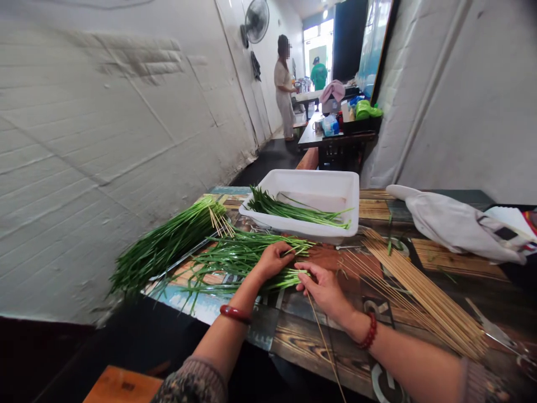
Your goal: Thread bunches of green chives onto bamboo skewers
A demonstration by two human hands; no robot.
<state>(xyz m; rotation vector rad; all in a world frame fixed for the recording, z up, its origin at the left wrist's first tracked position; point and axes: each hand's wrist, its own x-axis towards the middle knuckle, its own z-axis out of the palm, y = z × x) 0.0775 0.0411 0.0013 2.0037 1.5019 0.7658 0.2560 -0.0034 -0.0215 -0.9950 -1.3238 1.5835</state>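
Note:
Loose garlic chives [235, 254] lie across the wooden-patterned table, white-green stalk ends toward the right. Over these stalks my left hand [274, 262] is closed, fingers bent around some of them. My right hand [325, 288] pinches a thin bamboo skewer [323, 336] close to the stalk ends; the skewer trails down past the table's front edge. Farther left is a thick pile of chives [168, 246] with skewers [220, 219] through its stalk ends. A white plastic tub [312, 228] behind my hands holds more chives [293, 210].
Many loose bamboo skewers [423, 291] spread over the table's right side. Scissors [499, 336] lie beyond them, and a pale cloth cap-like item [453, 221] is at the back right. A white wall [104, 140] borders the left. Two people stand in the background near another table [310, 134].

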